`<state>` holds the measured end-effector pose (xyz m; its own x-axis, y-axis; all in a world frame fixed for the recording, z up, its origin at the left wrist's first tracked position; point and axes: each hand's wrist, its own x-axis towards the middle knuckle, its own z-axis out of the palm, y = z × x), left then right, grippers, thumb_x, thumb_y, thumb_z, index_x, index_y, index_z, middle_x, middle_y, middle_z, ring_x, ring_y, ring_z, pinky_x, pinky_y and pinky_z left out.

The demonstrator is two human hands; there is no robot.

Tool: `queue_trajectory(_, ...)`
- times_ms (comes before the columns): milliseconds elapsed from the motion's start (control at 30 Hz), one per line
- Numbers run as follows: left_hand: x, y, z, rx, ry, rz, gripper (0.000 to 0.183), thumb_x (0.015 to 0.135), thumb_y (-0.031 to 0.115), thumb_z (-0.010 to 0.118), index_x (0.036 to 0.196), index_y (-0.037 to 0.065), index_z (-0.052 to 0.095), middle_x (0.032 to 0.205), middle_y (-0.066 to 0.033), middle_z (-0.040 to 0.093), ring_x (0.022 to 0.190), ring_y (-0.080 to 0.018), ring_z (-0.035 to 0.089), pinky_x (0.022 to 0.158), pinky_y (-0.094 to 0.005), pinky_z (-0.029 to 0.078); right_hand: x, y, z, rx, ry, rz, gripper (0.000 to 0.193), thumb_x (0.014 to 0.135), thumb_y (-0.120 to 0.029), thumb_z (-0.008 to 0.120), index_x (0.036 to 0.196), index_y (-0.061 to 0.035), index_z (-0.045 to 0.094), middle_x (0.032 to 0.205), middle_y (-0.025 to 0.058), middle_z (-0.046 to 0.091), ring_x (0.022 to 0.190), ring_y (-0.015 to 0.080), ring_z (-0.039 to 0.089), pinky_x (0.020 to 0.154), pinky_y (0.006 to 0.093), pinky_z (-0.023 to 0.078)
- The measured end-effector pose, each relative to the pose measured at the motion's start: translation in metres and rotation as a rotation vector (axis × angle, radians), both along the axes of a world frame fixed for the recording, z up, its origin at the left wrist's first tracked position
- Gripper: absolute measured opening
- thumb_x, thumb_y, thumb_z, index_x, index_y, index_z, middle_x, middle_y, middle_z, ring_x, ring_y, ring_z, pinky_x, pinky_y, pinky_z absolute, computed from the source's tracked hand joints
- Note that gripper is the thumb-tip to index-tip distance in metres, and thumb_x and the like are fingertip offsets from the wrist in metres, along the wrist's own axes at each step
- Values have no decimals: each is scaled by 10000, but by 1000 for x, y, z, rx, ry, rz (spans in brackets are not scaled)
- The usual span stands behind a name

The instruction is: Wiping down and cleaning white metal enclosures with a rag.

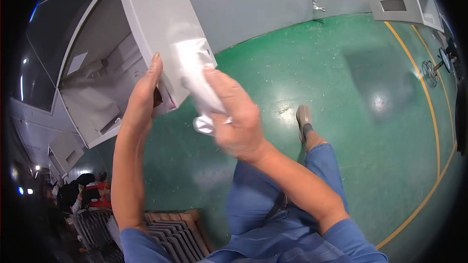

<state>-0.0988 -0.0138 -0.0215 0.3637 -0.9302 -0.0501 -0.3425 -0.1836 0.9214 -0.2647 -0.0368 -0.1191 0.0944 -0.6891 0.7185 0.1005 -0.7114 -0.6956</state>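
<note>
A pale grey metal cabinet (139, 7) stands tilted at the upper left, its open front facing left. My left hand (144, 92) grips the cabinet's lower front edge, thumb against the side panel and the other fingers mostly hidden behind the rim. In my right hand (239, 119) is a crumpled piece of shiny white plastic film (195, 68), pinched between thumb and fingers. Its upper part lies against the cabinet's side panel, and a loose end (204, 124) hangs below. Motion blurs the right hand and the film.
Stacked grey metal parts (173, 236) lie on a wooden pallet (195, 216) at the lower left. Another person (85, 192) is farther off at left. A grey panel with a rectangular cutout (393, 5) stands upper right, near yellow lines (429, 102) on the green floor (292, 63).
</note>
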Motion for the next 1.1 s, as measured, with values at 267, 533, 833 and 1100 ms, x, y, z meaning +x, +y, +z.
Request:
queue_trajectory(267, 14, 48, 11, -3, -38, -15, 610, 924, 518, 531, 1098, -64, 593, 946, -78, 635, 862, -131, 582, 754, -261, 447, 70, -22, -65, -124, 270, -207, 591, 660, 17, 600, 1249, 17, 565, 1213, 180, 606, 841, 307, 586, 764, 369, 529)
queue_trajectory(533, 7, 62, 26, 273, -147, 45, 444, 720, 283, 789, 950, -64, 635, 833, -78, 646, 750, -142, 591, 675, -275, 465, 111, -85, -213, 764, 689, 213, 531, 740, 88, 519, 1268, 41, 551, 1111, 203, 653, 929, 335, 644, 819, 357, 519)
queue_trajectory(833, 32, 61, 23, 341, -145, 32, 422, 714, 249, 784, 972, -49, 635, 859, -67, 659, 779, -119, 591, 697, -267, 471, 96, -78, -19, 693, -488, 435, 472, 841, 52, 537, 1312, 14, 543, 1197, 152, 618, 1065, 236, 610, 884, 322, 499)
queue_trajectory(1100, 42, 64, 16, 210, -147, 80, 291, 710, 156, 703, 905, -50, 640, 799, -41, 652, 737, -100, 580, 663, -265, 469, 153, -51, 11, -152, -179, 361, 531, 756, 12, 582, 1285, 16, 548, 1307, 275, 527, 1227, 428, 505, 1067, 429, 401)
